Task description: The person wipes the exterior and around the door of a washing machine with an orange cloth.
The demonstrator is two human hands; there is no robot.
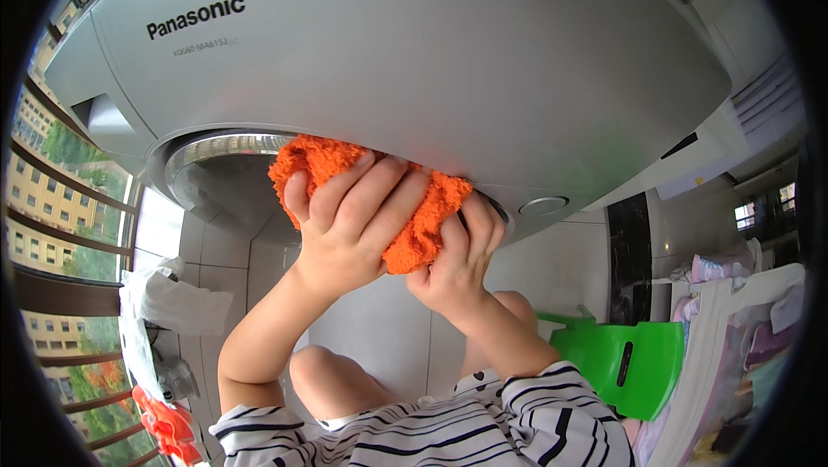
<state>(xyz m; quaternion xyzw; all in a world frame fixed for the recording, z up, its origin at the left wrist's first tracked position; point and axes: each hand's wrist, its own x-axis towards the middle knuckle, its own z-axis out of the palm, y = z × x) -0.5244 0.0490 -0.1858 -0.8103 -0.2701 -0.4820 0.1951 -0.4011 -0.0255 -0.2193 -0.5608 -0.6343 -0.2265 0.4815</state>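
Observation:
My left hand (356,221) lies spread across a fluffy orange cloth (323,156), pressing it to the round door of a silver Panasonic front-loading washing machine (414,66). At the cloth's right side, my right hand (462,247) has its fingers bent by the door's rim and its thumb at the cloth's lower edge. Part of the chrome door ring (220,143) and the dark door glass (226,189) show left of the cloth. The rest of the door is hidden behind the cloth and hands.
A green plastic chair (653,363) stands at the right, near a white rack (686,363) with folded clothes. On the left are a barred window (71,247), white plastic bags (184,302) and a red-orange bag (168,425). Grey floor tiles (369,318) lie below.

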